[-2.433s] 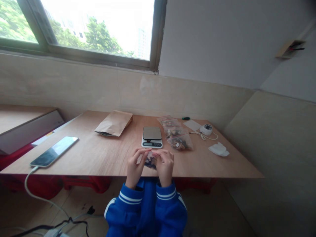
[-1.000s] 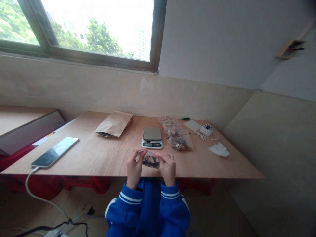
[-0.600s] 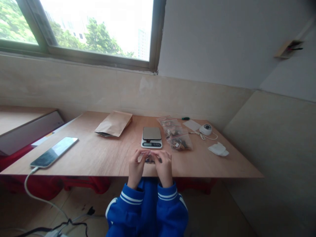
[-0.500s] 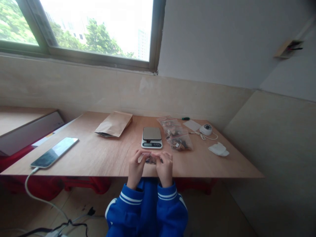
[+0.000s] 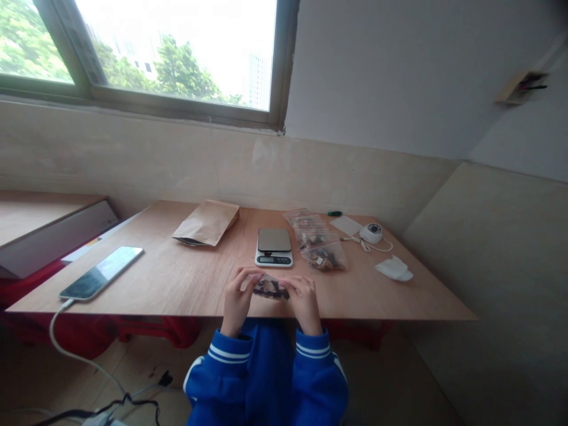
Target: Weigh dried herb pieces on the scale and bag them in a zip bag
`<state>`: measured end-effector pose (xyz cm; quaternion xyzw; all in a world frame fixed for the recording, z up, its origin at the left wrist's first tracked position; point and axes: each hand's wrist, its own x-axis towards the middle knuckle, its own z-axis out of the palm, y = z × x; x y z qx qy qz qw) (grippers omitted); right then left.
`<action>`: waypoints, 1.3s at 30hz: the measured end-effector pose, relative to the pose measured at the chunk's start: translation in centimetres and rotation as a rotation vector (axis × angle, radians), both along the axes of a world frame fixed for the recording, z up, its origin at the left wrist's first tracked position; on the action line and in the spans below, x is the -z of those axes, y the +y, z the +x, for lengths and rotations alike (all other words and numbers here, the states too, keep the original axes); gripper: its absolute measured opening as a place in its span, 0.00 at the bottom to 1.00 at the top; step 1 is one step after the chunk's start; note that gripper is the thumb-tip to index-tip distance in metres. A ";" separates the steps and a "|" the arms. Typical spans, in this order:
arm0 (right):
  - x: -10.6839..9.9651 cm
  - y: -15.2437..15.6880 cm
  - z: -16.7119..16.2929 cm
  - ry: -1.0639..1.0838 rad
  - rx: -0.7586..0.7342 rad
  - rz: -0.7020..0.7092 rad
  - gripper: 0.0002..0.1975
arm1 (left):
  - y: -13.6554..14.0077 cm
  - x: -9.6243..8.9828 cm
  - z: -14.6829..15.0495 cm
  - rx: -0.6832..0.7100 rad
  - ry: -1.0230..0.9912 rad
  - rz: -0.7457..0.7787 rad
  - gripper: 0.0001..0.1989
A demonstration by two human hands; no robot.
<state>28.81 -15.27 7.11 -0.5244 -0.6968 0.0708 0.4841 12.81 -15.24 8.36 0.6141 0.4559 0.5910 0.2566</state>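
Between my two hands is a small clear zip bag (image 5: 270, 287) with dark and tan pieces inside. My left hand (image 5: 238, 299) pinches its upper left corner, and my right hand (image 5: 303, 299) pinches the upper right one. The bag is near the table's front edge, just in front of a white digital kitchen scale (image 5: 274, 248) whose grey plate bears nothing. Right of the scale, several filled zip bags (image 5: 323, 253) with red seal strips lie overlapping in a row. What the pieces in the bags are I cannot make out.
On the wooden table (image 5: 186, 284), a brown paper pouch (image 5: 207, 223) lies at back left and a phone (image 5: 102, 273) on a cable at far left. To the right are a white camera (image 5: 371, 232) with its cord, a crumpled tissue (image 5: 394, 268) and a green-handled tool (image 5: 334, 213).
My hands have moved apart sideways along the top of the bag, so more of the bag and its contents shows between them. The things on the table stay in place.
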 end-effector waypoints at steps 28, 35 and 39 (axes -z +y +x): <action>-1.1 -0.6 0.2 0.047 0.074 0.085 0.10 | -0.3 -0.1 0.4 0.034 -0.183 -0.144 0.14; -0.6 -0.4 0.2 0.044 0.193 0.123 0.09 | -0.5 -0.4 1.4 0.072 -0.143 -0.110 0.11; -1.6 -0.8 -0.4 -0.008 0.133 0.133 0.08 | -0.4 -0.1 1.7 0.082 -0.125 -0.092 0.11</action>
